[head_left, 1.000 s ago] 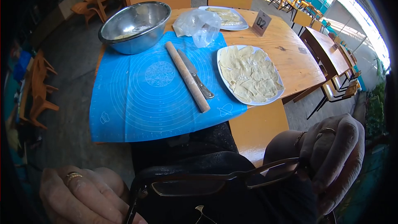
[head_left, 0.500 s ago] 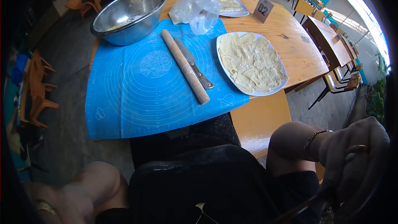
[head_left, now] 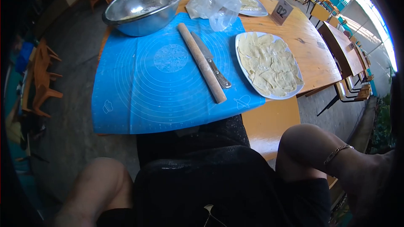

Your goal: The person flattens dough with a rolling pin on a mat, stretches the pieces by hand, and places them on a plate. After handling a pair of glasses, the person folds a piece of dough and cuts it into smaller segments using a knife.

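My right hand (head_left: 368,176) is low at the right edge, dark and partly cut off, beyond a bracelet (head_left: 336,153). Its fingers cannot be made out. Only a dim part of my left hand (head_left: 75,218) shows at the bottom left, its fingers hidden. Both hands are away from the table. A wooden rolling pin (head_left: 202,63) lies slantwise on the blue baking mat (head_left: 139,101). Beside it, on its right, rests a knife (head_left: 212,63) with a riveted handle. Flat, pale dough pieces (head_left: 269,65) cover a white plate (head_left: 300,85) overlapping the mat's right side.
A steel bowl (head_left: 147,23) with pale contents stands at the mat's back left. Behind are a clear plastic bag (head_left: 216,6), a second plate (head_left: 259,13) with dough pieces and a number sign (head_left: 282,11). A wooden bench (head_left: 273,122) sits at the near right.
The view has shifted, so the table items sit farther right and slightly higher. My right hand has moved toward the right edge, and my left has dropped toward the bottom edge.
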{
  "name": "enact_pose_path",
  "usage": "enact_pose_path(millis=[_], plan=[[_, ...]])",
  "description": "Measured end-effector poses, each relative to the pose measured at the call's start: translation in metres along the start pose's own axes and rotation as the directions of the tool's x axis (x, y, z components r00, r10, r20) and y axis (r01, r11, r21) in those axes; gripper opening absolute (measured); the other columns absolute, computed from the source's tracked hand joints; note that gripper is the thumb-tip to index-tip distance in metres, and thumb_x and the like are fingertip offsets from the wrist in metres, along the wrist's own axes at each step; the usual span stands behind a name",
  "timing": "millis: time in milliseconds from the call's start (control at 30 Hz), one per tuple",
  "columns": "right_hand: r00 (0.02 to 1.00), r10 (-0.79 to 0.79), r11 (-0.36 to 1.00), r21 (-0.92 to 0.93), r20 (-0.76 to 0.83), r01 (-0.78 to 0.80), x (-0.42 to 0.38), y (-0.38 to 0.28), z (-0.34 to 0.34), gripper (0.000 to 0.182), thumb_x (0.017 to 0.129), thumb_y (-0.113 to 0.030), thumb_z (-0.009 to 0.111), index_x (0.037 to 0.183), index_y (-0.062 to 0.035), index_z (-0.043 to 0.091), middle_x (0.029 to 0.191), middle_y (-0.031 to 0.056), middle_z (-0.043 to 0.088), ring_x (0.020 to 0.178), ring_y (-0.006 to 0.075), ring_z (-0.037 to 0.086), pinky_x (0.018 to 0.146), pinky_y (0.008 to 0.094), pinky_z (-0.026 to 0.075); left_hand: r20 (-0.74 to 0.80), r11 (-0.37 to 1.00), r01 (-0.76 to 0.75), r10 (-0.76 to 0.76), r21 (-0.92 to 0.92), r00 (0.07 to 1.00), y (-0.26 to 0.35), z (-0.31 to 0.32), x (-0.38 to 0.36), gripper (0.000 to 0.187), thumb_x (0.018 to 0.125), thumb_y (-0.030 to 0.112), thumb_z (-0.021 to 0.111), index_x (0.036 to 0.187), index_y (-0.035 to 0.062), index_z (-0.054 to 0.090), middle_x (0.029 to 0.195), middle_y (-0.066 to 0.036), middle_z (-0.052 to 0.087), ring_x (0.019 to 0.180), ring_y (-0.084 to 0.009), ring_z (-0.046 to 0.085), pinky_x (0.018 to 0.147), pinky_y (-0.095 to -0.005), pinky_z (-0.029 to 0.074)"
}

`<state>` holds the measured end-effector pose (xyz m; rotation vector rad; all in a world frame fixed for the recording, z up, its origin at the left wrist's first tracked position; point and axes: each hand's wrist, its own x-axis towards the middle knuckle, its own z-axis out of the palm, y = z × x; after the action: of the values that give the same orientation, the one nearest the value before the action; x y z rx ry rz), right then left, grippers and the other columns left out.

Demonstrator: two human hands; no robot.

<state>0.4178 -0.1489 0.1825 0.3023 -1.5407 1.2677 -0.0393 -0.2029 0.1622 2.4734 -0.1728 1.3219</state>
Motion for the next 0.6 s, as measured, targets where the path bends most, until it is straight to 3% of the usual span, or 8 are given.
enact_pose_path(millis=[100, 167, 300, 367, 400, 467, 500, 600], plan=[[0.998, -0.054, 0.999, 0.009, 0.022, 0.054, 0.001, -0.001, 0.001, 0.018, 0.073, 0.002, 0.082, 0.075, 0.0069, 0.065, 0.079, 0.0233, 0.067, 0.050, 0.0152, 0.063, 0.037, 0.0230, 0.047, -0.047, 0.996, -0.076, 0.079, 0.051, 0.996, -0.002, -0.012, 0.008, 0.016, 0.089, 0.000, 0.067, 0.105, 0.0022, 0.062, 0.098, -0.003, 0.061, 0.091, -0.0128, 0.061, 0.088, -0.0260, 0.052], [0.996, -0.084, 0.996, 0.037, 0.030, 0.083, 0.002, 0.006, -0.002, 0.018, 0.073, 0.001, 0.082, 0.074, 0.0063, 0.065, 0.079, 0.0230, 0.067, 0.051, 0.0151, 0.063, 0.038, 0.0231, 0.047, 0.119, 0.794, 0.235, -0.203, -0.561, 0.972, -0.021, -0.023, 0.036, 0.010, 0.096, 0.010, 0.061, 0.101, 0.0016, 0.062, 0.097, -0.004, 0.062, 0.097, -0.0106, 0.060, 0.088, -0.0249, 0.051], [0.984, -0.177, 0.968, 0.188, 0.037, 0.167, 0.002, 0.029, -0.015, 0.019, 0.073, 0.000, 0.082, 0.072, 0.0050, 0.064, 0.078, 0.0222, 0.067, 0.051, 0.0148, 0.063, 0.038, 0.0234, 0.048, -0.205, 0.955, -0.120, 0.065, -0.271, 0.977, -0.077, 0.036, 0.035, 0.054, 0.104, 0.045, 0.043, 0.113, -0.0047, 0.063, 0.115, -0.016, 0.063, 0.125, -0.0204, 0.052, 0.104, -0.0393, 0.042], [0.973, -0.230, 0.962, -0.158, -0.030, 0.222, -0.003, 0.017, -0.018, 0.018, 0.072, -0.002, 0.083, 0.070, 0.0002, 0.065, 0.072, 0.0152, 0.064, 0.052, 0.0121, 0.061, 0.041, 0.0217, 0.049, -0.751, 0.950, -0.072, -0.192, -0.304, 0.632, -0.081, 0.052, 0.031, 0.003, 0.078, -0.006, 0.064, 0.080, -0.0043, 0.062, 0.082, -0.013, 0.047, 0.072, -0.0156, 0.049, 0.058, -0.0265, 0.044], [0.949, -0.300, 0.845, -0.488, -0.094, 0.219, -0.008, 0.013, -0.018, 0.017, 0.071, -0.004, 0.083, 0.069, -0.0045, 0.067, 0.067, 0.0082, 0.062, 0.052, 0.0094, 0.058, 0.045, 0.0200, 0.049, -0.751, 0.951, -0.078, -0.185, -0.299, 0.634, -0.087, 0.052, 0.026, 0.003, 0.078, -0.006, 0.064, 0.080, -0.0043, 0.062, 0.082, -0.013, 0.047, 0.072, -0.0156, 0.049, 0.058, -0.0265, 0.044], [0.938, -0.237, 0.880, -0.465, -0.253, 0.097, -0.015, 0.017, -0.015, 0.021, 0.068, -0.019, 0.088, 0.069, -0.0121, 0.068, 0.065, 0.0005, 0.056, 0.052, 0.0050, 0.051, 0.050, 0.0159, 0.043, -0.651, 0.948, 0.107, 0.120, 0.299, 0.750, -0.099, 0.047, 0.018, 0.012, 0.080, 0.008, 0.058, 0.081, -0.0035, 0.059, 0.076, -0.007, 0.039, 0.070, -0.0131, 0.035, 0.060, -0.0272, 0.028], [0.948, -0.233, 0.871, -0.481, -0.216, 0.105, -0.014, 0.018, -0.016, 0.021, 0.068, -0.020, 0.087, 0.070, -0.0119, 0.068, 0.066, 0.0006, 0.056, 0.052, 0.0050, 0.051, 0.050, 0.0160, 0.043, -0.301, 0.939, 0.233, -0.154, 0.251, 0.941, -0.081, 0.028, 0.036, 0.039, 0.095, 0.030, 0.066, 0.133, 0.0248, 0.059, 0.094, 0.005, 0.045, 0.081, -0.0102, 0.041, 0.060, -0.0212, 0.041], [0.962, -0.245, 0.825, -0.547, -0.121, 0.141, -0.014, 0.015, -0.016, 0.023, 0.069, -0.024, 0.086, 0.071, -0.0111, 0.067, 0.068, 0.0008, 0.056, 0.052, 0.0051, 0.049, 0.050, 0.0163, 0.040, -0.185, 0.880, 0.166, -0.091, 0.446, 0.979, -0.073, 0.028, 0.047, 0.045, 0.094, 0.034, 0.067, 0.137, 0.0277, 0.056, 0.099, 0.008, 0.046, 0.085, -0.0094, 0.040, 0.060, -0.0197, 0.036]])
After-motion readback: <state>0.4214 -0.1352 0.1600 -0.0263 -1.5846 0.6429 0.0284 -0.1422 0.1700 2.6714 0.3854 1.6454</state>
